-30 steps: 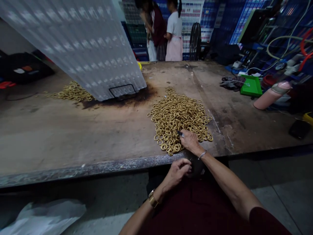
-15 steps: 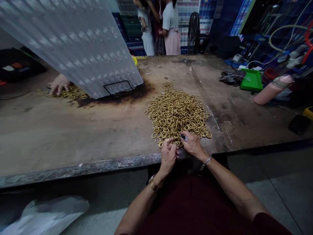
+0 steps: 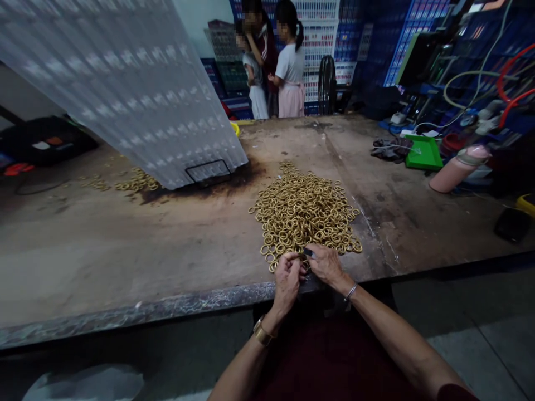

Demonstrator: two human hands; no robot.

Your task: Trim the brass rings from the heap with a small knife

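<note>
A broad pile of gold-coloured rings [image 3: 305, 209] lies on the wooden table [image 3: 188, 239], reaching close to its front edge. At the near side of the pile my left hand [image 3: 288, 277] has its fingers curled and pinched, and what looks like a ring shows at its fingertips. Just right of it, my right hand [image 3: 328, 266] is closed on a small dark tool [image 3: 309, 253] with a grey part, its tip pointing at the left fingertips. The two hands are very near each other over the closest rings.
A tall translucent ribbed panel [image 3: 146, 94] leans over the back left, with more rings [image 3: 140, 181] beside its foot. At the right are a green tray [image 3: 423, 153], a pink bottle [image 3: 457, 170] and a black object [image 3: 512, 224]. Several people stand behind the table.
The view has tilted up, so the table sits lower in the picture. The other person's hand at the left rings is gone from sight. The dark tool has come nearer my left fingertips.
</note>
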